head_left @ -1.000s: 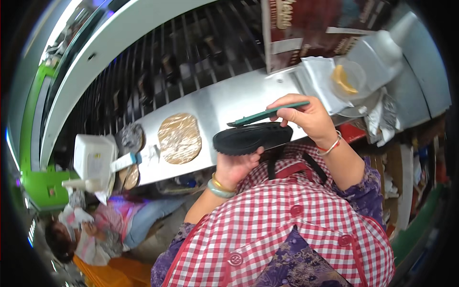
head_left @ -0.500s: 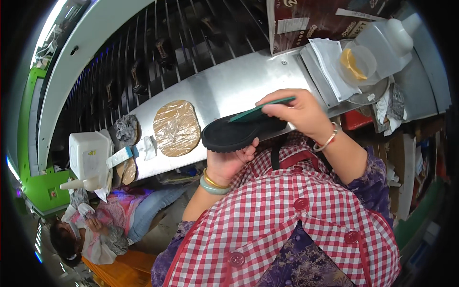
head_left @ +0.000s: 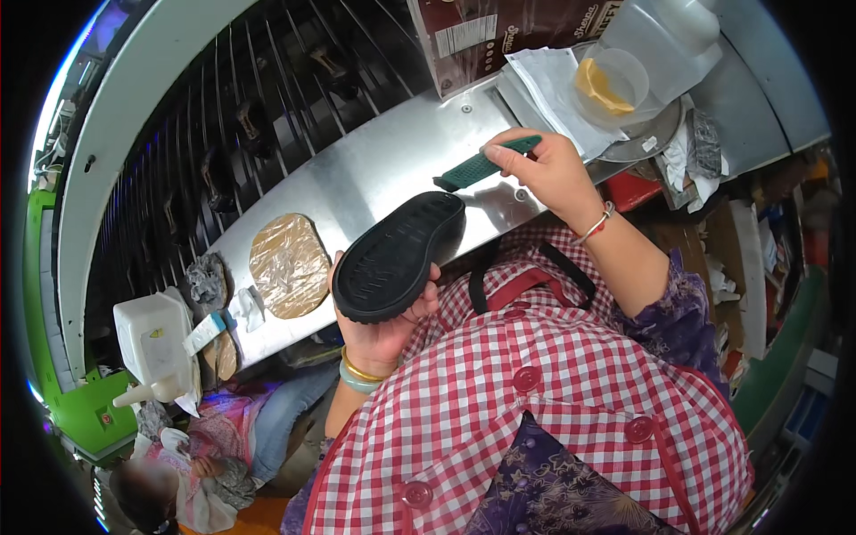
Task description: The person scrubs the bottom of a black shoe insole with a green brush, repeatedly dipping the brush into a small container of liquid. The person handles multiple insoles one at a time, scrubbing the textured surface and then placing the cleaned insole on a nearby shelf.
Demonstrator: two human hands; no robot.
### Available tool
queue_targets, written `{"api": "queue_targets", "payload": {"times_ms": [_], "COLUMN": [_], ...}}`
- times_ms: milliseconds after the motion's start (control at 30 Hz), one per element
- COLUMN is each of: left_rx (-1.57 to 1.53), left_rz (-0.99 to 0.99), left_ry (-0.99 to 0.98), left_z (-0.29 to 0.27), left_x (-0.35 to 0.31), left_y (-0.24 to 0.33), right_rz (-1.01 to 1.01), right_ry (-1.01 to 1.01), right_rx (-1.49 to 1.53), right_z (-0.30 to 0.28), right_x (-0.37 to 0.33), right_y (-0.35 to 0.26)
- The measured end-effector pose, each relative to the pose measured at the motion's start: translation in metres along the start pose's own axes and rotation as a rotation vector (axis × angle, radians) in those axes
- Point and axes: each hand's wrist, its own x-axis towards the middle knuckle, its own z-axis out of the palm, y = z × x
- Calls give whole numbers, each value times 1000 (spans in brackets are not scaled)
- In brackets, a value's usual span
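Observation:
My left hand (head_left: 382, 341) is closed round the heel-to-middle part of a black shoe sole (head_left: 392, 254). The sole is tilted, its hollow, ribbed inner side facing up. In my right hand (head_left: 546, 169) a flat green tool (head_left: 486, 164) with a dotted surface is pinched between thumb and fingers. Its narrow dark end hangs just beyond the sole's far end, apart from it as far as I can see. I cannot make out for certain whether that end is a brush. Left of the sole, a plastic-wrapped brown oval pad (head_left: 289, 266) lies on the metal ledge (head_left: 357, 183).
Black metal rods (head_left: 267, 80) run beyond the ledge. A brown carton (head_left: 499, 40) and a clear cup (head_left: 610, 87) with yellow stuff stand at the far right. At the left are a white plastic container (head_left: 153, 334) and grey crumpled material (head_left: 207, 280). Another person (head_left: 214, 437) sits lower left.
The green tool has lifted off the sole's inside and moved up toward the far end. My left hand has turned the sole, tipping its inner side into fuller view. The whole view has shifted.

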Motion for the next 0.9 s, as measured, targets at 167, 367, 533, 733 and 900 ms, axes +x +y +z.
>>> {"api": "queue_targets", "payload": {"times_ms": [167,367,533,733,900], "left_rx": [162,531,623,572,599], "left_rz": [14,61,57,59,66], "left_ry": [14,16,5,-31,-8], "left_z": [20,0,4,-2,-10], "left_x": [3,14,18,22,24], "left_y": [-8,-30,-34,-38,-41], "right_rz": [-19,-43,-101,-61,-54], "right_ry": [60,220,265,315,302], "right_rx": [-63,42,-88,-77,-55], "right_z": [5,12,26,32,21], "right_x": [-2,-4,-4,-17,-27], "right_y": [-5,-6,19,-10,-1]}}
